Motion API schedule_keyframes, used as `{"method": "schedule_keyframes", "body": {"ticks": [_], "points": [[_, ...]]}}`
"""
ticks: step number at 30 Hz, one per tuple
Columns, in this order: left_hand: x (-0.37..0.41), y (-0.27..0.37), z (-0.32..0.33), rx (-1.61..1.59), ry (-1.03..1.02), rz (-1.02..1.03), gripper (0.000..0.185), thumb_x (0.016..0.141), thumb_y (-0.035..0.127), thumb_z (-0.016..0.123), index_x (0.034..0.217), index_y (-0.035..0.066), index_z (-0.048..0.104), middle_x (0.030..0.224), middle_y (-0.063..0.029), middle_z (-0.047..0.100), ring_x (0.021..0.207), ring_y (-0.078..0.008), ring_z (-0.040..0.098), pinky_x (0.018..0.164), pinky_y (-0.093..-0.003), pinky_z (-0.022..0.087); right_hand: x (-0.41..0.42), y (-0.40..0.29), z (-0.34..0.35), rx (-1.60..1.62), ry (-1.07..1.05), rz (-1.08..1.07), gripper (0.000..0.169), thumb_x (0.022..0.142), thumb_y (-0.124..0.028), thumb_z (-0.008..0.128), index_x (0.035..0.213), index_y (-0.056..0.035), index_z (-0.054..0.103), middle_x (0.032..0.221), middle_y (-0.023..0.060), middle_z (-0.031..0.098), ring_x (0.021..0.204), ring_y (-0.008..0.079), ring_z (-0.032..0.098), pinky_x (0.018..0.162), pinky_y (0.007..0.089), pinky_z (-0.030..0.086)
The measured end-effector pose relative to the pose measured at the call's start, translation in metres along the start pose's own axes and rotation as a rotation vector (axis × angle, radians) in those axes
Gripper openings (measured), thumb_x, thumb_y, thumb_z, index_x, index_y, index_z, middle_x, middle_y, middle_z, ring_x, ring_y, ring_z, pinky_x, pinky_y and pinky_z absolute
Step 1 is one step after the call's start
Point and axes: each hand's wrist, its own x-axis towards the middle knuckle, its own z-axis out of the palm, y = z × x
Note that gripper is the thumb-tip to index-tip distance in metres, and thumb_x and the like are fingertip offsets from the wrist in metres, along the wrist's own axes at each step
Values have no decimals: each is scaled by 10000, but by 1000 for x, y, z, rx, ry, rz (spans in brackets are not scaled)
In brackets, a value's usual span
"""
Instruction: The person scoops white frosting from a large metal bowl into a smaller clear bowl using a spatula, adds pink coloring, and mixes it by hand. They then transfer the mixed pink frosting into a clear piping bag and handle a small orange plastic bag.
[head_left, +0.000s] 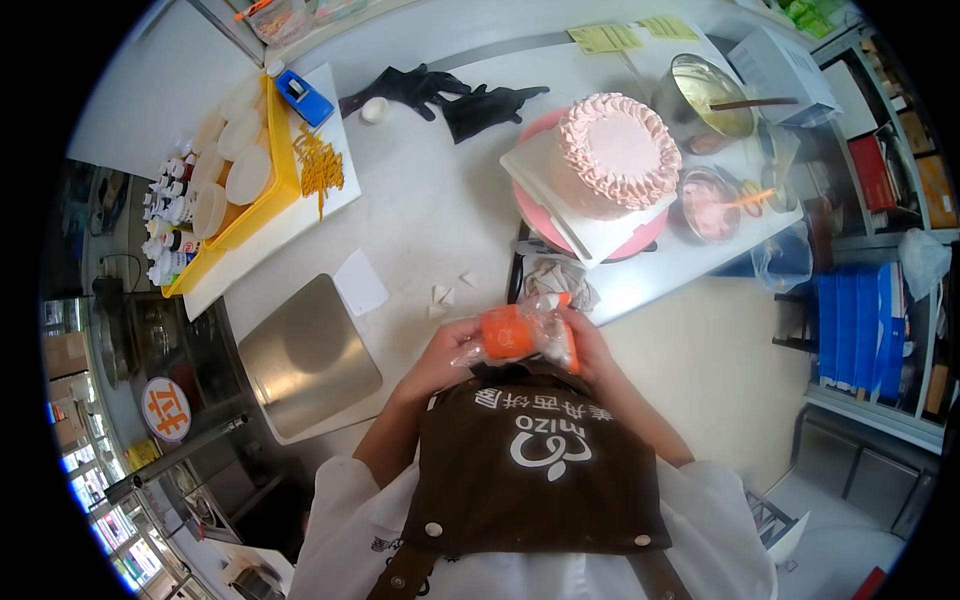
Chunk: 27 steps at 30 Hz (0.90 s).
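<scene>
Close to my apron, my left hand (448, 349) and my right hand (589, 345) hold an orange and clear plastic packet (514, 332) between them, one at each end. What is inside it cannot be told. A crumpled cloth (561, 281) lies just beyond the packet. Farther out, a tall pink cream cake (619, 154) with a piped ruffled rim stands on a white board (551, 202) over a pink turntable (534, 214). Small white paper-like pieces (442, 295) lie on the worktop ahead of my left hand.
Left are a metal tray (311, 360), a yellow bin (277, 180) of tubs and bottles, and a blue tape dispenser (304, 96). Black gloves (487, 109) lie at the back. Right of the cake stand a bowl of pink cream (705, 210) and a metal mixing bowl (694, 82).
</scene>
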Motion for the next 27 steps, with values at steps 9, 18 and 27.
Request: {"method": "schedule_keyframes", "body": {"ticks": [9, 18, 27], "points": [[10, 15, 19, 215, -203, -12, 526, 927, 181, 666, 1400, 31, 490, 1320, -88, 593, 1167, -168, 573, 990, -317, 471, -4, 1, 31, -311, 26, -161, 424, 986, -259, 611, 1317, -28, 480, 1136, 77, 604, 1003, 168, 607, 841, 318, 535], [37, -28, 20, 260, 24, -44, 594, 884, 131, 728, 1390, 23, 437, 1183, -66, 622, 1043, -141, 605, 876, -304, 523, -6, 8, 32, -449, 107, -182, 397, 975, -274, 628, 1260, -29, 499, 1040, 47, 596, 919, 132, 581, 789, 306, 516], [17, -10, 28, -68, 91, 93, 500, 856, 107, 763, 1274, 26, 499, 1116, -63, 625, 988, -124, 612, 881, -287, 518, -8, 12, 38, -655, 46, -185, 343, 975, -313, 632, 1137, -12, 628, 920, 31, 635, 810, 107, 582, 719, 280, 492]]}}
